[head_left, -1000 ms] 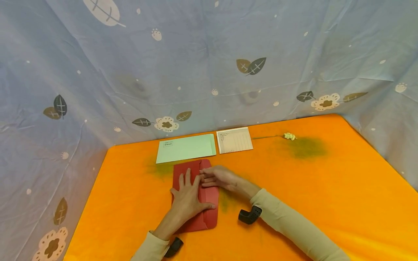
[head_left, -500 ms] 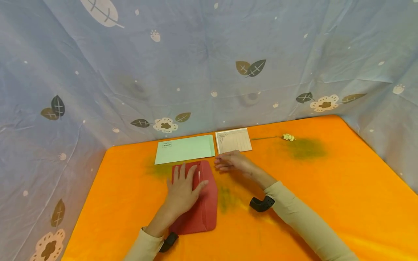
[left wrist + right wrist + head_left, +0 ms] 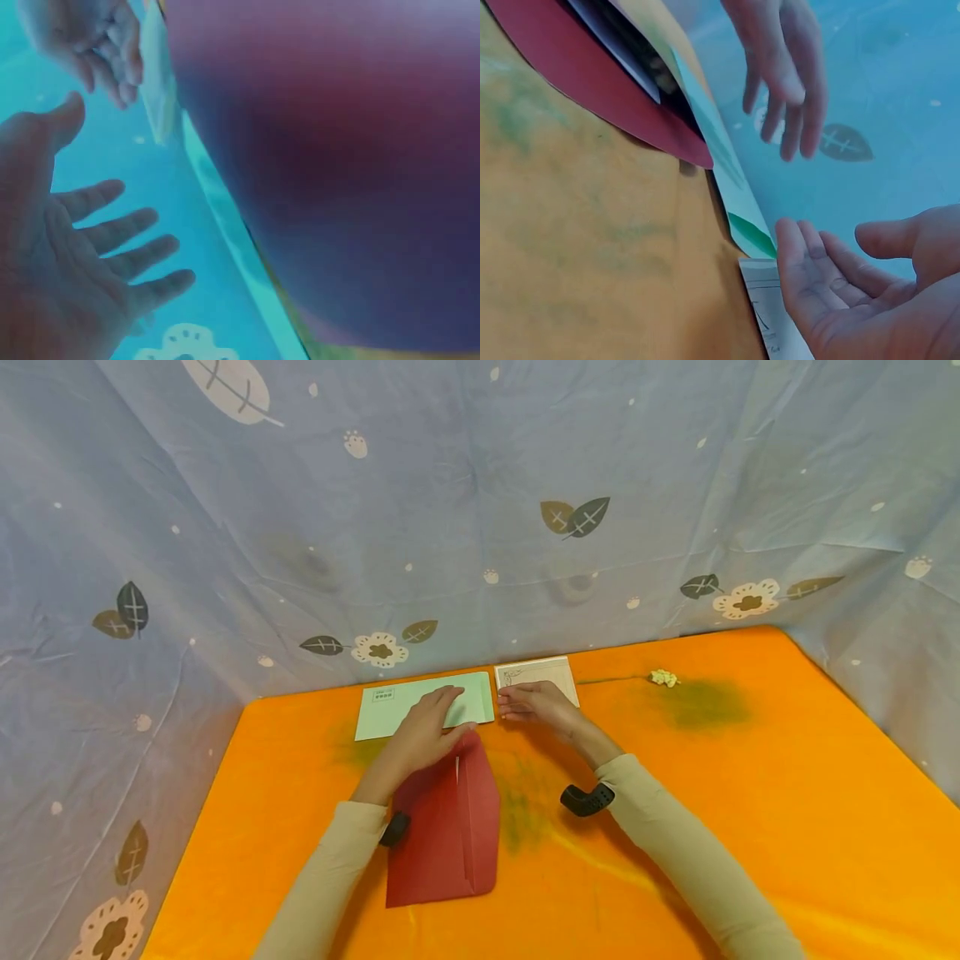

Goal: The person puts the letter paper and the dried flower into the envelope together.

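My left hand [image 3: 422, 733] hovers over the far end of the red envelope [image 3: 431, 852] and partly covers the mint green envelope [image 3: 378, 720]. Its fingers are spread and hold nothing in the left wrist view. The red envelope lies with its flap unfolded to the right, and a white paper [image 3: 622, 56] shows in its mouth in the right wrist view. Over the lined card [image 3: 558, 670] is my right hand [image 3: 546, 706], its fingers [image 3: 802, 251] loosely bent with nothing between them. Whether it touches the card I cannot tell.
A small pale yellow flower [image 3: 663, 677] on a thin stem lies right of the card. Behind the orange table cover [image 3: 712, 827] hangs a blue patterned curtain [image 3: 480, 510], which also runs along both sides.
My left hand has lifted off the red envelope and moved forward toward the green one. My right hand has left the envelope's mouth and moved forward and right to the card.
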The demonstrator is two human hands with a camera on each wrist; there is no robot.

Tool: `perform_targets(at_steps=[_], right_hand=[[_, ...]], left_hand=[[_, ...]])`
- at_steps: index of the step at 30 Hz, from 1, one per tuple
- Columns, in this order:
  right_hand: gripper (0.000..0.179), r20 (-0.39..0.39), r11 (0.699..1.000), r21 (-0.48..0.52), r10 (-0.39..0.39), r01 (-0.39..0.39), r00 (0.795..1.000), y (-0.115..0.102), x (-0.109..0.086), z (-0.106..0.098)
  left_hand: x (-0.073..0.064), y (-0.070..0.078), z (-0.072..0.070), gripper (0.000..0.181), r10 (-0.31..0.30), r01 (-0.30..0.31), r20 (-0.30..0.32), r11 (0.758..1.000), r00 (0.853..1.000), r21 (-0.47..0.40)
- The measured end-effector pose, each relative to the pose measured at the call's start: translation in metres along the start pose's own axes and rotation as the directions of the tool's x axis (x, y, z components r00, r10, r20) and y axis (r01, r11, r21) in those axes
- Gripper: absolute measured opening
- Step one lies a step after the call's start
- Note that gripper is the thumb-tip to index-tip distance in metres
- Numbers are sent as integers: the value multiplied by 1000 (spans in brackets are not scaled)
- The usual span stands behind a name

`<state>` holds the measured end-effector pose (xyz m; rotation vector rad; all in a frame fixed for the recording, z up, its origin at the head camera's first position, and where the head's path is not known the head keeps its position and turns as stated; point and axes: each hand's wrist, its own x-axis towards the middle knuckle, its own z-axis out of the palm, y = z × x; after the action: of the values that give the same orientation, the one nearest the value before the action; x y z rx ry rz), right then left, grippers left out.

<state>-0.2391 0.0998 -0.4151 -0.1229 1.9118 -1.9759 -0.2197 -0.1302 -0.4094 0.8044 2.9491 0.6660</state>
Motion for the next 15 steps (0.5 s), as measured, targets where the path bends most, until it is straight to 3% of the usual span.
perform_targets(at_steps=[7,15], right_hand=[[40,-5,1000,6,25,-25,1000,0,18,9],[41,-23,998,-25,64,-64,998,2,27,15]], left_hand=[[28,-18,-5,76,-79,73,161,996,984,42],[49,-29,0,84,-72,48,313,995,947,85]])
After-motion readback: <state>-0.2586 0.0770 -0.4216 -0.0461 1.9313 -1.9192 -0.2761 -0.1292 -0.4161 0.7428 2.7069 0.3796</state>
